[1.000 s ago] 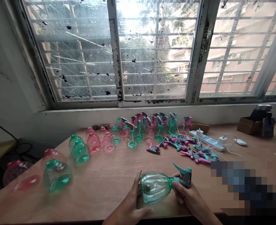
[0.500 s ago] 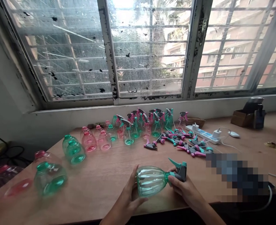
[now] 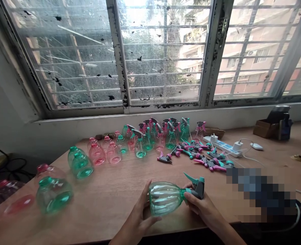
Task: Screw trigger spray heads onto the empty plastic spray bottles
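Observation:
A clear green ribbed plastic spray bottle (image 3: 165, 199) lies on its side in my hands, above the wooden table. My left hand (image 3: 140, 217) cups its wide base end from below. My right hand (image 3: 201, 204) wraps the neck and the grey and teal trigger sprayer head (image 3: 198, 187), which sits on the bottle's mouth. The fingers of my right hand hide the join between the sprayer and the neck.
Green and pink bottles (image 3: 79, 162) stand or lie on the wooden table (image 3: 114, 190), with assembled sprayers (image 3: 171, 139) behind. Loose trigger heads (image 3: 193, 151) lie near a power strip (image 3: 222, 147). A pixelated patch (image 3: 260, 194) covers the right side.
The whole view has shifted slightly, with the table items moving left in the picture. My hands keep the same hold on the bottle and sprayer.

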A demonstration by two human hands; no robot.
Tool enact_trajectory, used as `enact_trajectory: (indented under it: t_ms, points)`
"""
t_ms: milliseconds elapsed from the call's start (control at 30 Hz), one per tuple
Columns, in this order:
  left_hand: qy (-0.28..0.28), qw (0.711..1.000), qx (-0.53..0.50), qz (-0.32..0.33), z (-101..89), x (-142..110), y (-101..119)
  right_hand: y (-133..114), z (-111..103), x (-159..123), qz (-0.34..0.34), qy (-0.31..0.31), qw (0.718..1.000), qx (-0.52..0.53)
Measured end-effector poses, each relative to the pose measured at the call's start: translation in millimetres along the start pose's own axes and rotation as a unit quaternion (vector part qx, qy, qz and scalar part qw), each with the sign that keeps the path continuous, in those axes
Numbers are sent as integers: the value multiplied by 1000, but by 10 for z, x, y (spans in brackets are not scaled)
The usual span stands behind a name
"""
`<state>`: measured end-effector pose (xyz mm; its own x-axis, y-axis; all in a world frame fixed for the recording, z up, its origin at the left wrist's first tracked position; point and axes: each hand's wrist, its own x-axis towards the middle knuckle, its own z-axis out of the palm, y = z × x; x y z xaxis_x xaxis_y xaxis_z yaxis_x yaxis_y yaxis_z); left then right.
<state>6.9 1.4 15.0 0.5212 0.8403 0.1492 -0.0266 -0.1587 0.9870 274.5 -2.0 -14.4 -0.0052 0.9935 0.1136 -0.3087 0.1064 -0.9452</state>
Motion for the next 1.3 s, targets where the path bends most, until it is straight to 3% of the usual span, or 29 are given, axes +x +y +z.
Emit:
enact_trajectory:
  t_ms: [233, 500, 1300]
  points:
    - [7, 1000, -6, -3, 11, 5, 59, 0, -1, 9, -5, -4, 1000, 11]
    - [12, 996, 78, 40, 9, -24, -23, -22, 13, 3, 1, -8, 1000, 1]
    - [-2, 993, 117, 21, 20, -15, 57, 47, -27, 14, -2, 6, 1000, 0]
